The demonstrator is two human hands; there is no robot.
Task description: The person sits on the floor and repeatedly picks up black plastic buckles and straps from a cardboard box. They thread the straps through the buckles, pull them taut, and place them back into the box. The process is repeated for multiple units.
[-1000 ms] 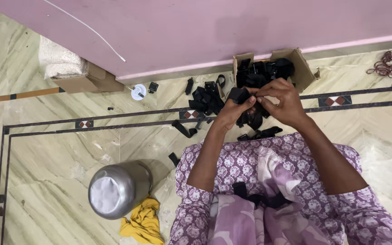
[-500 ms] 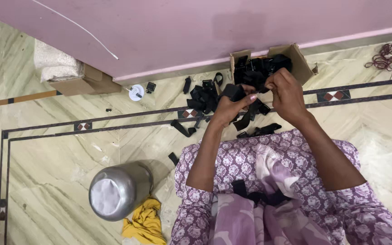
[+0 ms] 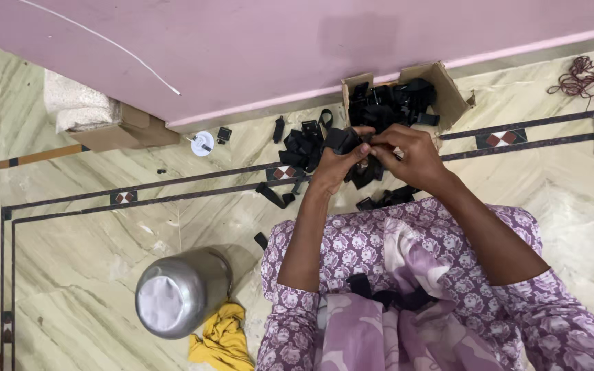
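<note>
While both hands pinch one black strap piece (image 3: 352, 141) above the lap, left hand (image 3: 335, 168) and right hand (image 3: 407, 154) closed on it, a slip could drop it into the loose strap pile (image 3: 304, 148), maybe ten pieces; one steel pot (image 3: 180, 292), one yellow cloth (image 3: 223, 336), one cardboard box (image 3: 441, 89) of straps beyond

Both hands raised together in front of the body.
Left hand (image 3: 335, 165) and right hand (image 3: 407, 154) meet fingertip to fingertip, fingers curled and pinching, forearms angled inward from the elbows.
</note>
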